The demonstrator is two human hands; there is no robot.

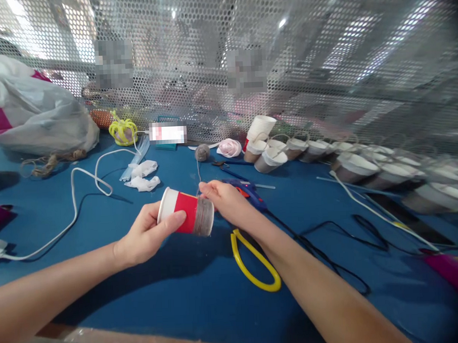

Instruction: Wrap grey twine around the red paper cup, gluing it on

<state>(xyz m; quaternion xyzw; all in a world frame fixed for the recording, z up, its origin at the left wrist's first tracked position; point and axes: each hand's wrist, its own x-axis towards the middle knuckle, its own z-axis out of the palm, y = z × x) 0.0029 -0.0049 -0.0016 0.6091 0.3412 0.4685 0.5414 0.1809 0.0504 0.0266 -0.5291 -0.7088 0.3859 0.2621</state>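
Note:
My left hand [148,233] is wrapped round a red and white paper cup [186,212], tilted on its side above the table. Grey yarn [203,218] is wound in close rows round the cup's base end. At the cup's far side, my right hand [218,194] pinches the yarn strand between thumb and fingers. That strand runs back to a small ball of grey yarn [202,152] on the table. A blue glue gun [248,193] lies partly hidden behind my right hand. The yellow loop handle [256,266] lies beneath my right forearm.
Several yarn-wrapped cups with handles [271,158] line the right back. Pliers [229,167] and a pink ribbon roll [229,147] lie near the perforated metal screen [193,51]. White cable [74,198] crosses the left; black cable [331,260] and a phone [409,218] are right.

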